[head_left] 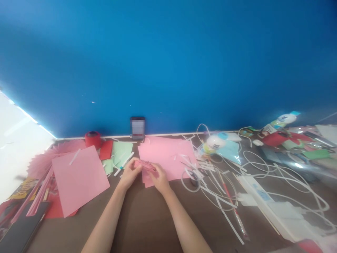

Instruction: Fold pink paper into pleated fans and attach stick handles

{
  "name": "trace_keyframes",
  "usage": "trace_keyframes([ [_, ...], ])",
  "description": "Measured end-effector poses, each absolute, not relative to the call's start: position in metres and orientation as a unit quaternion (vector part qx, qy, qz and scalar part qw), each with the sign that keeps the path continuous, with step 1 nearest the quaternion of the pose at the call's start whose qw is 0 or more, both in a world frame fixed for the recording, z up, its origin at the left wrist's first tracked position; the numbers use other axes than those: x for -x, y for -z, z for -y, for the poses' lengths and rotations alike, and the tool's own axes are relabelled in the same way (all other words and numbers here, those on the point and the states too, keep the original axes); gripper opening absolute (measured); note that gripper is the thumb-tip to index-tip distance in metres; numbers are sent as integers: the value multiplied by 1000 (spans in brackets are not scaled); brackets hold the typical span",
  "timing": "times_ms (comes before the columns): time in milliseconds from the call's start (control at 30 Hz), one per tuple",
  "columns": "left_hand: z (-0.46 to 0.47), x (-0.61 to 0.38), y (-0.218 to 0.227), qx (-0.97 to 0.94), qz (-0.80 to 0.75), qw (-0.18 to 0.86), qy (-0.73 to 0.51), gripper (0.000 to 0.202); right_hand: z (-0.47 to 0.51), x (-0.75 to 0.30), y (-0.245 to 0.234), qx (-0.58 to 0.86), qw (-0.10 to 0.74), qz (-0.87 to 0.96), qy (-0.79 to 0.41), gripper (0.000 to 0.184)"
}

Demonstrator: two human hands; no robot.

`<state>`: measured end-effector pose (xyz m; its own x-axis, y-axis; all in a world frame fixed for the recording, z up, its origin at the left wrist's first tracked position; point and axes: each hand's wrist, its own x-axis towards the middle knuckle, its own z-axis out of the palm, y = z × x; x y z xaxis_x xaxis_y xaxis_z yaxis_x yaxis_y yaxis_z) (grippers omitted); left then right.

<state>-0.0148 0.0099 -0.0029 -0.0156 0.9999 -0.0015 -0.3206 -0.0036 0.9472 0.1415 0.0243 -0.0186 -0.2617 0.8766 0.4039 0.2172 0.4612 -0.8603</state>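
Note:
Between my two hands is a small folded piece of pink paper (145,165), narrow and layered in look. My left hand (130,172) pinches its left end, and my right hand (159,178) grips its right end from the near side. Fingers cover part of its shape. Beneath and behind the hands lie several flat pink sheets (168,154) on the brown table (147,218). Just left of my left hand rests a white marker-like stick (123,164) on pale green paper (123,149).
At left are a large pink sheet (80,179), pleated pink paper (39,158) and a red tape roll (93,139). A phone (137,128) leans on the blue wall (168,70). Right are white strips, scissors (194,178), glue bottles (216,141), cables and a white power strip (259,196).

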Motion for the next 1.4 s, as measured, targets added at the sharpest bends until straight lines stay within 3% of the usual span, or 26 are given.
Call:
trace_keyframes([
  [167, -11, 15, 4, -415, -431, 558, -574, 24, -23, -143, 21, 421, 463, 688, -367, 19],
  [267, -11, 18, 3, -454, -461, 521, -557, 31, -24, -145, 21, 429, 434, 661, -437, 15],
  [433, -12, 22, 8, -416, -495, 496, -580, 18, -26, -144, 20, 415, 462, 559, -549, 20],
  [533, -14, 25, 15, -372, -481, 509, -609, 23, -27, -143, 18, 418, 500, 506, -565, 26],
  [800, -16, 18, 20, -331, -455, 528, -636, 20, -31, -144, 14, 399, 492, 514, -579, 17],
  [933, -16, 12, 16, -346, -445, 540, -625, 37, -31, -144, 15, 413, 498, 511, -566, 17],
  [1167, -16, 21, 18, -354, -540, 485, -590, 26, -28, -140, 18, 405, 451, 540, -584, 20],
  [1400, -15, 13, 11, -302, -401, 602, -621, 49, -29, -142, 18, 402, 438, 546, -590, 26],
])
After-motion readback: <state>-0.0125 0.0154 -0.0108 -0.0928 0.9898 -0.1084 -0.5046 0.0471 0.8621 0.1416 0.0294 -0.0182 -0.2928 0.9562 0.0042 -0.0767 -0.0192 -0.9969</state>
